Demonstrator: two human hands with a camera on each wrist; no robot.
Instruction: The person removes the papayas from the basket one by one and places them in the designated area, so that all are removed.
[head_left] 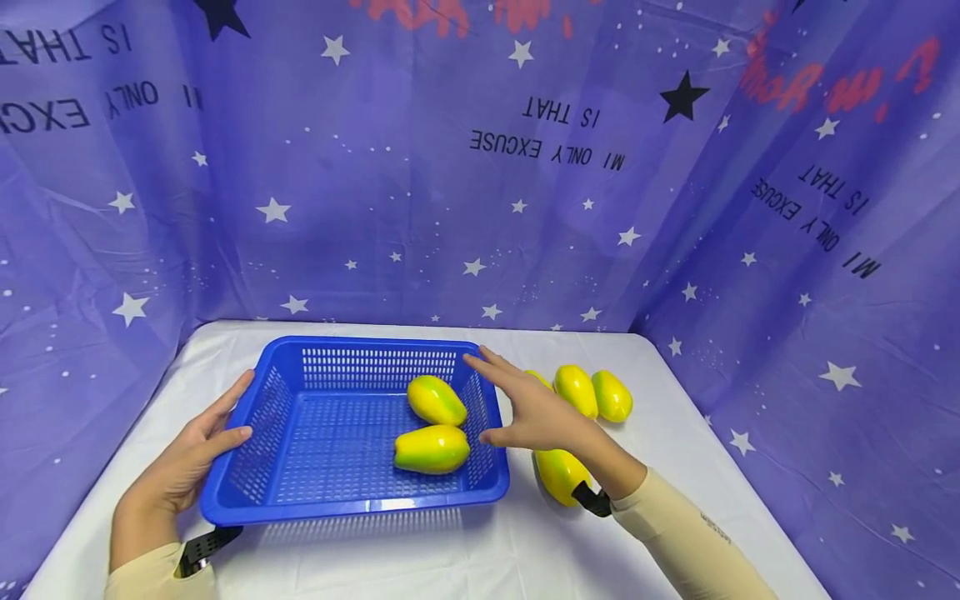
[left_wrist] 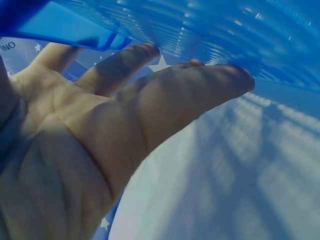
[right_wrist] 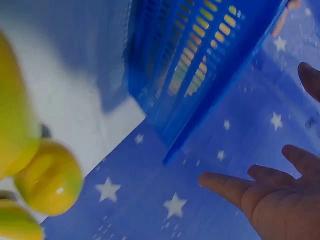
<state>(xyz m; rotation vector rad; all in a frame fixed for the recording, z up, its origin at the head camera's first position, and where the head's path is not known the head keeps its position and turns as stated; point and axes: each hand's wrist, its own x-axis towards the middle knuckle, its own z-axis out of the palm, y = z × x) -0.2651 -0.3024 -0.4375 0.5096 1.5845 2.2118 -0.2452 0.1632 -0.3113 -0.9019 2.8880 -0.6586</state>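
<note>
A blue plastic basket point(head_left: 337, 503) with mesh walls is on the white table, with two yellow-green papayas point(head_left: 432, 449) lying in its right half. My left hand point(head_left: 183, 462) is at the basket's left side, fingers extended along the outer wall and thumb at the rim. In the left wrist view the extended fingers point(left_wrist: 195, 92) reach to the mesh. Over the right rim is my right hand point(head_left: 543, 408), fingers spread and nothing held. The right wrist view shows its fingers point(right_wrist: 225, 187) apart from the basket wall point(right_wrist: 200, 65).
Several more papayas lie on the table right of the basket, one point(head_left: 558, 477) partly under my right forearm and others point(head_left: 576, 390) behind the hand. A purple star-printed curtain point(head_left: 420, 208) hangs around the white table point(head_left: 525, 550).
</note>
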